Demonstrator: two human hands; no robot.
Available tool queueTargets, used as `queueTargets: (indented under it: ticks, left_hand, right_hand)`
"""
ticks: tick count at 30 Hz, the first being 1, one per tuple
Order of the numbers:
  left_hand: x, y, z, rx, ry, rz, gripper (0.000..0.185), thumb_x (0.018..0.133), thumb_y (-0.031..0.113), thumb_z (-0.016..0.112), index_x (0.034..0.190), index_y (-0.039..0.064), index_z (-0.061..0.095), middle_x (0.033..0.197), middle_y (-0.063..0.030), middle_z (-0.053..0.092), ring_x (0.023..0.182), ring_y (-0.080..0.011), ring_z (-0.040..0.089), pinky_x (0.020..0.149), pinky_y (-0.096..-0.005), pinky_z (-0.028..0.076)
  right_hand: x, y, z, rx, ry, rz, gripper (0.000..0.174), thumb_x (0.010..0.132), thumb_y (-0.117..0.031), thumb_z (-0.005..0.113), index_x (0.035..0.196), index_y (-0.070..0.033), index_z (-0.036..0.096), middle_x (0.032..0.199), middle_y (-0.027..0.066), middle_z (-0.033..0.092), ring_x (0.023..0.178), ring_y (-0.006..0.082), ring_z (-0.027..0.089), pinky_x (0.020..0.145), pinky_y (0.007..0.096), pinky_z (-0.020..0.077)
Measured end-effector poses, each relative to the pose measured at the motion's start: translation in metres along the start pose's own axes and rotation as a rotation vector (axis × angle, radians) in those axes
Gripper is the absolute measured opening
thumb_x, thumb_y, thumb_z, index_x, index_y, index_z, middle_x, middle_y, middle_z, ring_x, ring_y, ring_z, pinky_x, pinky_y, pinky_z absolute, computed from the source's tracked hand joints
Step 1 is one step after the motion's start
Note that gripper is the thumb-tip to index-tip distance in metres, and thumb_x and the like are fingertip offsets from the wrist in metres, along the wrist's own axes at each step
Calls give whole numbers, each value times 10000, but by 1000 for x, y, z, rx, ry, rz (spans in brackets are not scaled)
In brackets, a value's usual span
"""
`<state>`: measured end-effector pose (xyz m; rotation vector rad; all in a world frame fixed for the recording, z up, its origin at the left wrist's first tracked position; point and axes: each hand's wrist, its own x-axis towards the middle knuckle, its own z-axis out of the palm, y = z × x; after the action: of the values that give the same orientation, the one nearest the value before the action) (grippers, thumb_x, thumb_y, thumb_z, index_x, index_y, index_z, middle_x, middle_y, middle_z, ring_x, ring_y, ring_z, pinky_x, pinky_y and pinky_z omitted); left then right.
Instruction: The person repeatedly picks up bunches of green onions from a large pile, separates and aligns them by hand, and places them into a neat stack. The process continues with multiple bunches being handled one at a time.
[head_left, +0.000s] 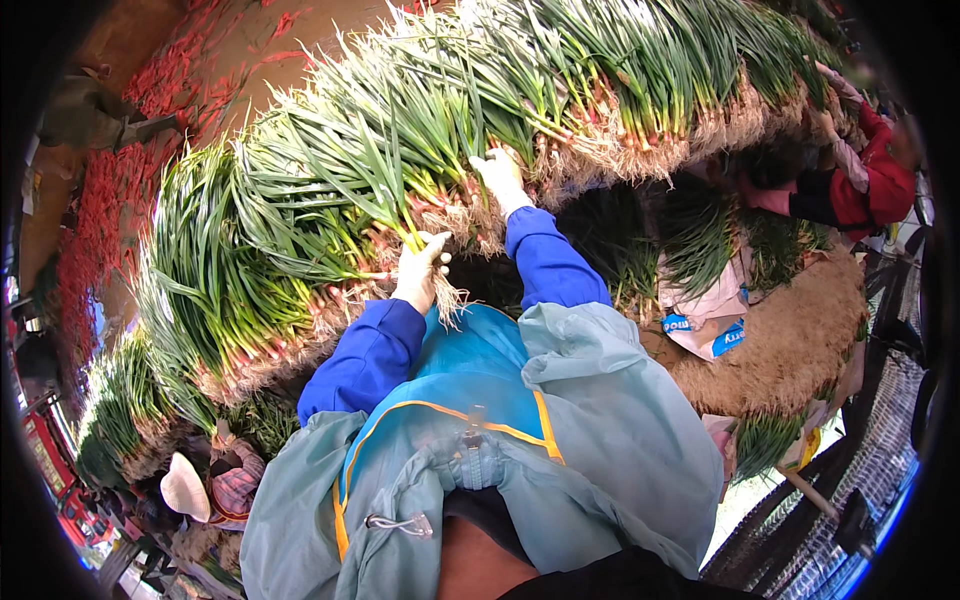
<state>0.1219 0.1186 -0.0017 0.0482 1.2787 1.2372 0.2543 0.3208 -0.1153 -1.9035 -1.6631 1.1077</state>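
A long heaped row of young green garlic plants, with pale roots and pinkish stem bases, curves in front of me. My left hand, in a whitish glove, grips a small bunch of green garlic by its lower stems. That bunch's leaves point up and away, and its roots hang below my fist. Farther right, my right hand, also gloved, touches the near, root side of the row. Its fingertips are among the stems, and whether they grip any is hidden.
At right, a person in red reaches into the row's far end. Another person in a pale hat is at lower left. Bundled plants with a broad root mass lie right of me beside a printed carton piece. Red scraps litter the ground beyond.
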Motion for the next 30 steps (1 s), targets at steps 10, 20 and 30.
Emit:
queueTargets:
  ticks: [10, 20, 30]
  left_hand:
    - [18, -19, 20, 92, -102, 69, 131, 808, 72, 643, 809, 73, 512, 925, -71, 636, 738, -164, 611, 585, -256, 489]
    - [12, -25, -3, 171, -222, 79, 252, 847, 128, 628, 1069, 96, 515, 819, 2, 593, 649, -88, 521, 545, -243, 437]
    - [-36, 21, -56, -75, -215, -283, 267, 891, 288, 548, 1066, 86, 536, 885, -50, 583, 764, -190, 558, 629, -346, 487]
  right_hand:
    - [-63, -40, -32, 448, -377, -133, 211, 800, -232, 632, 769, -25, 601, 680, 43, 585, 587, 117, 550, 550, 277, 442]
    - [-136, -87, -15, 583, -225, 45, 214, 785, -232, 653, 825, -22, 645, 634, 38, 609, 525, 102, 533, 490, 239, 419]
    - [-204, -126, 47, 835, 54, -202, 190, 846, -217, 587, 953, -69, 636, 717, 37, 615, 650, 136, 543, 634, 269, 438]
